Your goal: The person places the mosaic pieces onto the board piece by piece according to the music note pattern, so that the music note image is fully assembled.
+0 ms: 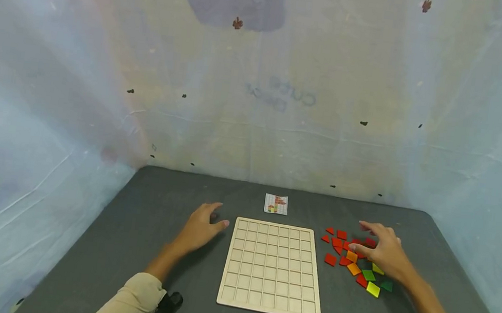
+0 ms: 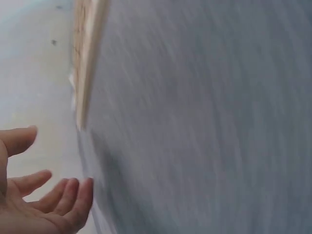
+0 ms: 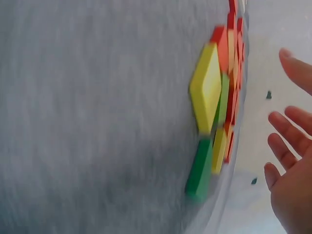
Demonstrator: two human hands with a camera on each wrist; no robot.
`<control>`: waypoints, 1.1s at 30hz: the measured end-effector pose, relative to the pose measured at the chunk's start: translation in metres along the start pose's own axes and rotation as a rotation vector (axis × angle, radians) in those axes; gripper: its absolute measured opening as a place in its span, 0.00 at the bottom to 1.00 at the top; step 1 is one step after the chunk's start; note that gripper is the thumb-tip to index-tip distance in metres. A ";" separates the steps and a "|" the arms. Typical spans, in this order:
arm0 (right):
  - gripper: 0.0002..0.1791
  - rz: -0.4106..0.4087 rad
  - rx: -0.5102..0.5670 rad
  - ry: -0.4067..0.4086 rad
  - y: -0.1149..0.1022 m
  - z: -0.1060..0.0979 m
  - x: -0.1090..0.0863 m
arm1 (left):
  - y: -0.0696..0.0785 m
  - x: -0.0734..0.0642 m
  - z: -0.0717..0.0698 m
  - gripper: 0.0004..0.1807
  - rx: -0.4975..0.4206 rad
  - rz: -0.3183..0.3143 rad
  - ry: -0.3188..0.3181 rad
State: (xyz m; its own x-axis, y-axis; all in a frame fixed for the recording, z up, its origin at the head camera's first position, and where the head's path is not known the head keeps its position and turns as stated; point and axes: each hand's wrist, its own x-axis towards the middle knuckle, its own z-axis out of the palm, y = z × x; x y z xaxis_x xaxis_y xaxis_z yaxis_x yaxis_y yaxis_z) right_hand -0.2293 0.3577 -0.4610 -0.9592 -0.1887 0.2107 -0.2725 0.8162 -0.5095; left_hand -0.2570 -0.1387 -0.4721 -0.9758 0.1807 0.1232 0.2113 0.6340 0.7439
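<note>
A pale wooden grid board [image 1: 272, 267] of square cells lies on the dark table. Left of its upper corner my left hand [image 1: 202, 227] is held with thumb and fingers apart, holding nothing. My right hand [image 1: 382, 249] hovers over a cluster of flat coloured tiles, its fingers spread and nothing between them. Among the tiles are a red square tile [image 1: 330, 259], an orange tile [image 1: 354, 269], a yellow tile [image 1: 373, 289] and a green tile [image 3: 199, 168]. Part of the cluster is hidden beneath the right hand. In the right wrist view a yellow tile [image 3: 206, 90] lies nearest the camera.
A small printed card [image 1: 276, 204] with a coloured block picture lies behind the board. The grey table [image 1: 173, 189] ends at a pale plastic sheet [image 1: 254, 126] that rises behind it and at both sides. Small red triangles [image 1: 330, 230] lie at the cluster's far left edge.
</note>
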 end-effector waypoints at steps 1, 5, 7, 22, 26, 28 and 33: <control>0.42 -0.005 0.001 -0.002 -0.002 0.002 0.000 | 0.002 -0.002 0.003 0.36 -0.016 -0.002 0.000; 0.36 -0.022 0.009 -0.014 -0.008 0.009 -0.002 | 0.012 -0.011 0.013 0.35 -0.094 -0.026 -0.030; 0.34 -0.031 0.018 -0.031 -0.011 0.013 -0.002 | 0.015 -0.015 0.018 0.35 -0.128 -0.032 -0.039; 0.20 -0.065 0.067 -0.113 -0.024 0.027 -0.007 | 0.022 -0.034 0.025 0.36 -0.322 -0.118 -0.072; 0.19 -0.072 0.070 -0.151 -0.028 0.028 -0.007 | 0.025 -0.037 0.025 0.36 -0.344 -0.141 -0.104; 0.18 -0.068 0.066 -0.166 -0.030 0.028 -0.008 | 0.026 -0.038 0.026 0.37 -0.350 -0.146 -0.118; 0.16 -0.069 0.047 -0.181 -0.032 0.029 -0.009 | 0.028 -0.038 0.027 0.37 -0.357 -0.151 -0.137</control>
State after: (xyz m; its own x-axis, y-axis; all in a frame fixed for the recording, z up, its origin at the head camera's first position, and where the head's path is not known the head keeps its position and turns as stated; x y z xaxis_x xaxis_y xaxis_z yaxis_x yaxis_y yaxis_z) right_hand -0.2143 0.3170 -0.4705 -0.9349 -0.3419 0.0950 -0.3372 0.7724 -0.5382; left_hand -0.2128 -0.1074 -0.4737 -0.9727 0.2195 -0.0756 0.0100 0.3647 0.9311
